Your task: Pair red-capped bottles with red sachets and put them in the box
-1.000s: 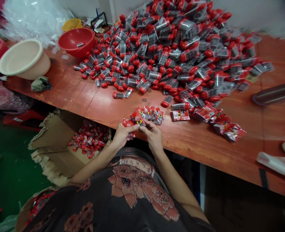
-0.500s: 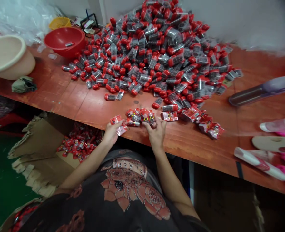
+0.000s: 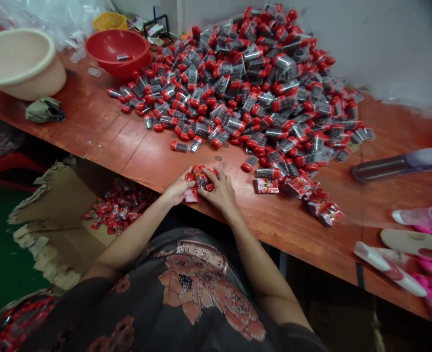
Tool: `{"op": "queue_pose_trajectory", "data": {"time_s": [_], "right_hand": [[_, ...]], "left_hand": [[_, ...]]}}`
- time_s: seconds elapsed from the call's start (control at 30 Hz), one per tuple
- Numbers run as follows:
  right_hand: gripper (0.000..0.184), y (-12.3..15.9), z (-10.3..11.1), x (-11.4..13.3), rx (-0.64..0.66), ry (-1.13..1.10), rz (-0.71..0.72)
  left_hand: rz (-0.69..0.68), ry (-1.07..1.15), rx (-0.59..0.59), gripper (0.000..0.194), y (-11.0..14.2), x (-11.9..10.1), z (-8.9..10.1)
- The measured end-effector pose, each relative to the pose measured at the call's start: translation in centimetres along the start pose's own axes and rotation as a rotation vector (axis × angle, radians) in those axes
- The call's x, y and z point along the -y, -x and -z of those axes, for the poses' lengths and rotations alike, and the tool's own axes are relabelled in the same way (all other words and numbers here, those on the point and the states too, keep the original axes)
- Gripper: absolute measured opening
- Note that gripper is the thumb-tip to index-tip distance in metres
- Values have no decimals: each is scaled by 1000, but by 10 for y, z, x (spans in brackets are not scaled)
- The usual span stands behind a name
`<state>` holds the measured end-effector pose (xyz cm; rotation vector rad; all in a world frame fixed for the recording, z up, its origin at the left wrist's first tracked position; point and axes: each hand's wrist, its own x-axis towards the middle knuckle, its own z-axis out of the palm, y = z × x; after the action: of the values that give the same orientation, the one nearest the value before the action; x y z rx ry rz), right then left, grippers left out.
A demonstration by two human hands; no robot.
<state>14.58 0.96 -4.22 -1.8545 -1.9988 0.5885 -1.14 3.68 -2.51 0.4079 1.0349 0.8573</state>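
- Left hand (image 3: pixel 181 190): fingers pressed together, pinching the edge of the red foil sachets (image 3: pixel 201 178).
- Right hand (image 3: pixel 218 193): fingers spread, curved over that bunch, at frame centre on the red-painted workbench (image 3: pixel 139 156).
- Step, as judged: gathering sachets; the next move calls for closing both hands around the bunch.

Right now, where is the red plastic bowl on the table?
The red plastic bowl stands toward the far left of the table in the head view, between the cream plastic basin and the heap of red-capped tubes.
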Motion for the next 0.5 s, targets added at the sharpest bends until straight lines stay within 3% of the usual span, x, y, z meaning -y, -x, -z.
{"op": "queue_pose_trajectory", "data": {"time_s": [0.13,0.23,0.33,0.4,0.5], "right_hand": [[63,-10,-25,42,42,-89,160],[64,-17,-56,92,153,-142,307],[60,-25,-102,151,263,-180,487],[61,-33,-140,187,373,-190,599],[71,-49,-190,224,590,-189,553]], "left_hand": [[-142,50,-39,65,23,-11,44],[-205,87,-205,62,59,-20,93],[-255,92,-389,61,89,-25,159],[-270,103,-529,63,95,-23,208],[-266,115,-686,65,86,-14,275]]}}
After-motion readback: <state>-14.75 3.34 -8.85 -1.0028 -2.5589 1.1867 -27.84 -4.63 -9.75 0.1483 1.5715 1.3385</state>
